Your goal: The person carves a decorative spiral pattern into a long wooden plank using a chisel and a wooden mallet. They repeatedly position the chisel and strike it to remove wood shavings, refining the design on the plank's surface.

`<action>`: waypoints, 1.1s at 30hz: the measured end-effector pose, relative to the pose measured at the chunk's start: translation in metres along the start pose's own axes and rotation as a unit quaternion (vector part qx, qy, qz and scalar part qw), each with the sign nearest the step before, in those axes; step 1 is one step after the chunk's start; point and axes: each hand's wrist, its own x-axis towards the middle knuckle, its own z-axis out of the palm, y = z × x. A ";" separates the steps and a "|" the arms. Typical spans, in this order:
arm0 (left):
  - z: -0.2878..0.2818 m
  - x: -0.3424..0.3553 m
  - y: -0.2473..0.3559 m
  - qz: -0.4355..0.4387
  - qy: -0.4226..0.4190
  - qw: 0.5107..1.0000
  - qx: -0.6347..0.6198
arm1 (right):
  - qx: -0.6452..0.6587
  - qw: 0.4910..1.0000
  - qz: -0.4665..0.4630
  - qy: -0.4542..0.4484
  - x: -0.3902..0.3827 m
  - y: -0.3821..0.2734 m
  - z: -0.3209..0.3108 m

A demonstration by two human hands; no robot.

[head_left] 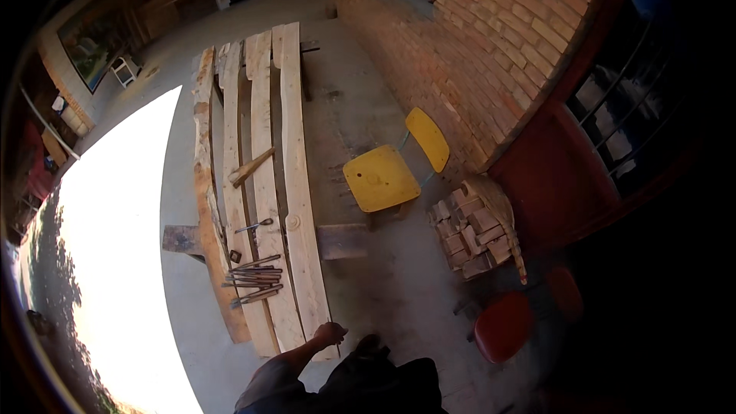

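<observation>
My left hand [330, 333] is closed at the near end of the rightmost pale board [299, 184]; a thin item shows beside my fingers, too small to name. Several long rough-edged planks [264, 146] lie side by side on crosswise supports [343, 241]. Near their front end rests a row of long, thin tools [251, 276], beside a small dark square object [234, 256]. Farther along are a slim metal tool [253, 225] and a short loose piece of wood [249, 167]. My right hand cannot be seen.
A yellow chair [381, 178] stands right of the planks by a brick wall [514, 31]. Nearer are stacked wooden blocks [471, 234] and a red chair [502, 326]. A red door [548, 176] is at the right. Glaring sunlight covers the floor at the left.
</observation>
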 end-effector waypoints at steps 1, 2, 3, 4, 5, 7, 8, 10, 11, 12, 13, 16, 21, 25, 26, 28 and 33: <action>0.001 0.013 0.000 0.022 0.004 1.000 0.014 | -0.011 1.000 -0.001 0.001 0.012 -0.019 -0.004; -0.007 0.017 -0.001 0.036 0.022 0.999 0.027 | -0.024 1.000 -0.002 -0.013 0.027 -0.041 0.003; -0.015 0.020 -0.002 0.030 0.033 0.997 0.063 | -0.037 0.999 0.000 -0.018 0.041 -0.061 0.000; -0.023 0.020 -0.007 0.024 0.042 0.994 0.099 | -0.049 0.998 0.002 -0.027 0.056 -0.080 0.005; -0.025 0.019 -0.012 0.016 0.050 0.990 0.133 | -0.064 0.997 0.004 -0.037 0.074 -0.096 0.007; -0.026 0.022 -0.034 -0.118 0.089 0.986 -0.078 | -0.092 0.994 0.007 -0.062 0.107 -0.129 0.013; -0.029 0.020 -0.038 -0.137 0.105 0.981 -0.083 | -0.102 0.992 0.006 -0.072 0.125 -0.146 0.012; -0.039 0.016 -0.040 -0.182 0.121 0.969 -0.114 | -0.126 0.988 0.001 -0.089 0.160 -0.184 0.004; -0.036 0.022 -0.028 -0.202 0.125 0.962 -0.132 | -0.137 0.986 -0.002 -0.095 0.177 -0.203 -0.004; -0.035 0.013 -0.021 -0.226 0.152 0.950 -0.154 | -0.151 0.983 -0.005 -0.103 0.189 -0.219 -0.010; -0.030 0.010 -0.008 -0.233 0.142 0.941 -0.203 | -0.164 0.980 -0.018 -0.110 0.207 -0.246 -0.020; -0.030 0.022 0.055 -0.210 0.139 0.912 -0.323 | -0.193 0.972 -0.050 -0.126 0.250 -0.323 -0.025; -0.040 0.049 0.145 0.002 0.219 0.941 -0.256 | -0.254 0.945 -0.128 -0.163 0.323 -0.437 -0.024; -0.058 0.104 0.165 0.034 0.263 0.956 -0.123 | -0.391 0.797 -0.372 -0.271 0.400 -0.510 -0.029; -0.069 0.122 0.178 0.011 0.240 0.947 -0.216 | -0.426 0.730 -0.457 -0.275 0.417 -0.530 -0.042; -0.064 0.125 0.157 -0.070 0.247 0.925 -0.279 | -0.236 0.914 -0.143 -0.297 0.412 -0.552 -0.007; -0.085 0.173 0.138 -0.105 0.327 0.906 -0.246 | -0.459 0.865 -0.107 -0.174 0.310 -0.620 0.064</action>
